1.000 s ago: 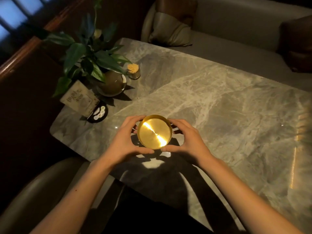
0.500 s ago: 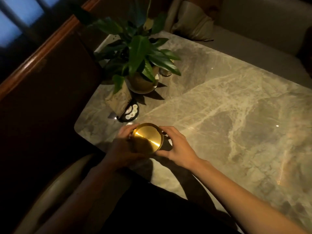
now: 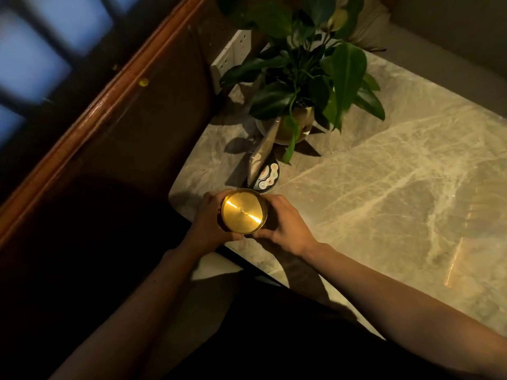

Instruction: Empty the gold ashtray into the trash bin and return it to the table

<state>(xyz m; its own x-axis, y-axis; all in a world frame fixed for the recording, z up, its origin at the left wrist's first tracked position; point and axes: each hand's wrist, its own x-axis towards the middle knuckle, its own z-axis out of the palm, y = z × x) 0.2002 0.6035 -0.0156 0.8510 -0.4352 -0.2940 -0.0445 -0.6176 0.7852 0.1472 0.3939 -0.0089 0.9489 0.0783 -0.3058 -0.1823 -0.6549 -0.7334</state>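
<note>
Head view, gold ashtray (image 3: 244,211) cupped between left hand (image 3: 210,224) and right hand (image 3: 285,224), fingers clamped round its sides

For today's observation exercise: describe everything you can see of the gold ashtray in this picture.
The gold ashtray is a round, shiny, brass-looking metal piece with a flat top face that catches a bright streak of light across its middle, and a short dark side wall. It sits upright near the corner of the marble table, close to its edge. The left hand and right hand cup it from either side, fingers on its wall. Whether it rests on the table or is lifted cannot be told.
</note>
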